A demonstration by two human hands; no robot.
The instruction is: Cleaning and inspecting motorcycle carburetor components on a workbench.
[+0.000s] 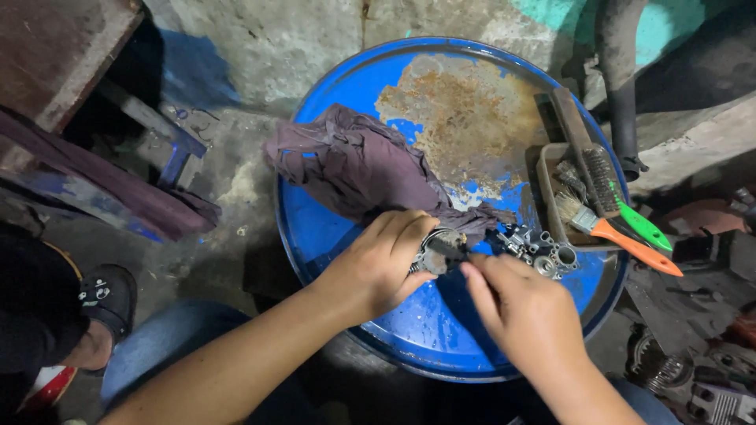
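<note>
Far to the left of the hands, a black sandal point(106, 297) is resting on the concrete floor point(228, 189); whose foot it is cannot be told.

Left hand point(376, 264) is curling tight around a small metal part point(435, 250), fingers wrapping over its top, holding it just above the blue drum lid point(331, 228). A dark rag point(358, 161) is lying bunched beyond this hand, one tail trailing down to the part.

Right hand point(516, 307) is coming in from the right, thumb and forefinger pinching narrow at the part's right end. Whether they are gripping the part or the rag's tail cannot be told.

The part is sitting between the two hands, long axis running roughly left to right, left hand carrying it, right hand only at its tip.

Just past the right hand's fingertips, a metal carburettor body point(542, 250) is resting on the lid. Farther right, a tray point(545, 197) is holding a wire brush point(602, 177) and a paintbrush point(622, 236) with an orange handle.
</note>
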